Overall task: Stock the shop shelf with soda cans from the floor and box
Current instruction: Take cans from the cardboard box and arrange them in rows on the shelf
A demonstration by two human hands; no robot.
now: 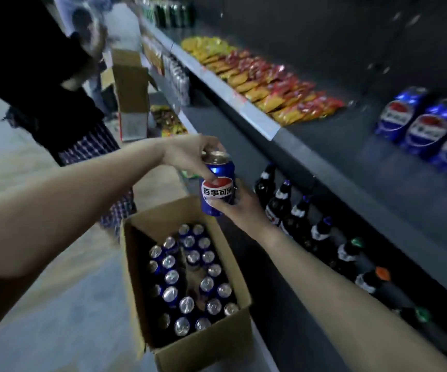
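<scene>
I am watching both hands gripping one blue aluminium soda can (218, 183): left hand (190, 154) pinching its top rim, right hand (239, 202) wrapping its base. It is hanging upright above the open brown cardboard box (190, 345) of cans, beside the grey metal shelf (324, 167).

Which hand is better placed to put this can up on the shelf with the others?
Right, probably. The right hand wraps the can around its body on the shelf side, nearer the blue cans already there. The left hand only pinches the rim from the aisle side.
</scene>
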